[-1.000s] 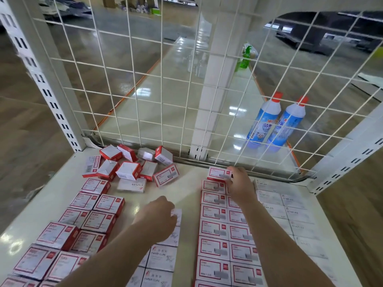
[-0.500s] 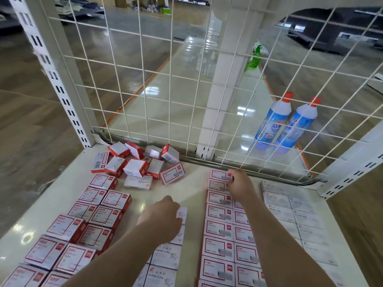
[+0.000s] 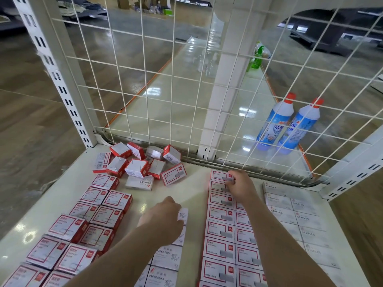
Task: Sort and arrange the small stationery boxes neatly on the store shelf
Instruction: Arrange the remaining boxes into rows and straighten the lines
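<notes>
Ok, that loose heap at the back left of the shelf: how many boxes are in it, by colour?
Red-and-white boxes: 8
Plain white or grey boxes: 2
Total: 10

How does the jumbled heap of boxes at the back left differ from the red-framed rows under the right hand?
The heap lies jumbled, its boxes tilted and overlapping; the rows lie flat, edge to edge, in two straight columns. The heap mixes red boxes with a white staples box; the rows look uniform. No hand touches the heap; the right hand rests on the rows' far end. Both sit on the same shelf.
</notes>
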A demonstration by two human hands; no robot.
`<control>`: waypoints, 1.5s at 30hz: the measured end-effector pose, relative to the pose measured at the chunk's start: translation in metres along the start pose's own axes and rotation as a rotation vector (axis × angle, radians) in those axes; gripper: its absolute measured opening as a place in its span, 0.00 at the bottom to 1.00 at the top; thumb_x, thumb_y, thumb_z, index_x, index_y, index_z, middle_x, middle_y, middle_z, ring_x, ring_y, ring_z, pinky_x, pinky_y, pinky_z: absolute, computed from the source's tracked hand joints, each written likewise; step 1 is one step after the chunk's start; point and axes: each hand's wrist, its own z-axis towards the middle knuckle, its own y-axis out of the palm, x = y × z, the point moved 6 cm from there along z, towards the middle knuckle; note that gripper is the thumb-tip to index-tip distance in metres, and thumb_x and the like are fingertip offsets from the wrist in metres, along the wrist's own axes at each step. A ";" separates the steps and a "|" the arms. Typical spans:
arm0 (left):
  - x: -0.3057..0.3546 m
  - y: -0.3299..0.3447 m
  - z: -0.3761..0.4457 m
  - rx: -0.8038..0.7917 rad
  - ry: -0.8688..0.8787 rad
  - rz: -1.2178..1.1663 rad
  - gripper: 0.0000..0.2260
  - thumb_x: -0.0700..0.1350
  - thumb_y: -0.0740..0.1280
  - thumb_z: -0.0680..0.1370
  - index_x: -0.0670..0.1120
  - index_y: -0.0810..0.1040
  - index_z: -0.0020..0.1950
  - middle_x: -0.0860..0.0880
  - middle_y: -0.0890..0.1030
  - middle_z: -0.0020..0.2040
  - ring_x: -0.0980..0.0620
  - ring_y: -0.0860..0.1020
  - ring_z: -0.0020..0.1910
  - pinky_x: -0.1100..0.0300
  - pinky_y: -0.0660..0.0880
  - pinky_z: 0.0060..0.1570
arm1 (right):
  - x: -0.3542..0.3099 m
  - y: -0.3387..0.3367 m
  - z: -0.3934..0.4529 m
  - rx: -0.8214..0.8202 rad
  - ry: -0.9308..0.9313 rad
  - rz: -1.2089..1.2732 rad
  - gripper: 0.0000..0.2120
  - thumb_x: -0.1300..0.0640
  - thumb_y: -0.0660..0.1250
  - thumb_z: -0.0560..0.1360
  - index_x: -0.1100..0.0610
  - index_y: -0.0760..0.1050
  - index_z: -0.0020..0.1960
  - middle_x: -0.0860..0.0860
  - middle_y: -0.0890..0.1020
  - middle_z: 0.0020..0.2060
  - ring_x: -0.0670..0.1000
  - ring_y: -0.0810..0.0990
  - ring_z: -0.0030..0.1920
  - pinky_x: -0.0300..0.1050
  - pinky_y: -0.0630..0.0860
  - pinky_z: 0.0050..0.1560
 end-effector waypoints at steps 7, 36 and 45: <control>-0.001 0.000 0.000 -0.006 -0.011 0.002 0.18 0.52 0.61 0.78 0.50 0.71 0.67 0.53 0.69 0.64 0.51 0.73 0.60 0.54 0.72 0.60 | 0.003 0.004 0.001 0.009 -0.005 0.023 0.12 0.58 0.60 0.76 0.62 0.74 0.56 0.60 0.77 0.53 0.50 0.70 0.43 0.41 0.65 0.41; -0.089 -0.065 -0.019 -0.056 -0.137 0.159 0.11 0.47 0.61 0.77 0.46 0.76 0.57 0.50 0.79 0.56 0.51 0.77 0.54 0.61 0.74 0.53 | -0.124 0.032 -0.040 -0.173 -0.033 0.134 0.22 0.57 0.57 0.79 0.58 0.60 0.73 0.54 0.65 0.71 0.53 0.65 0.69 0.45 0.62 0.67; -0.112 -0.064 -0.020 -0.091 -0.165 -0.062 0.13 0.49 0.61 0.77 0.47 0.74 0.60 0.48 0.76 0.60 0.50 0.74 0.57 0.61 0.70 0.54 | -0.137 0.061 -0.022 -0.246 0.065 0.333 0.15 0.63 0.57 0.77 0.55 0.69 0.62 0.51 0.78 0.55 0.50 0.76 0.56 0.40 0.69 0.53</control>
